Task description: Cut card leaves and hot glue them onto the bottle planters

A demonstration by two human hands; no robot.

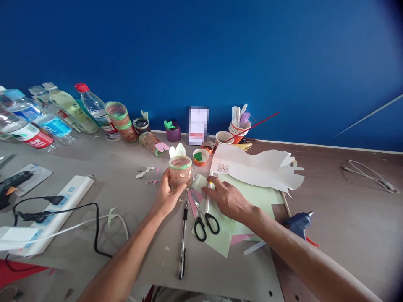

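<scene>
My left hand [166, 193] is wrapped round a small cup cut from a plastic bottle [180, 170], painted brown with a green rim. Pale paper petals [177, 150] stand up at its back edge. My right hand [228, 198] has its fingers over a white marker [208, 203], which lies above pale green paper [220, 239]. Between my hands are scissors [204, 226] with black handles, partly on the paper. A black-and-clear pen [183, 245] lies just left of them. Pink paper strips [192, 205] and small scraps surround the scissors.
Plastic bottles [56, 121] and painted bottle pieces [121, 119] line the back left. Behind my hands are a green paint dish [200, 157], a cup with a red brush [224, 137] and a phone [198, 126]. A glue gun [299, 224] lies right; a power strip [59, 214] lies left.
</scene>
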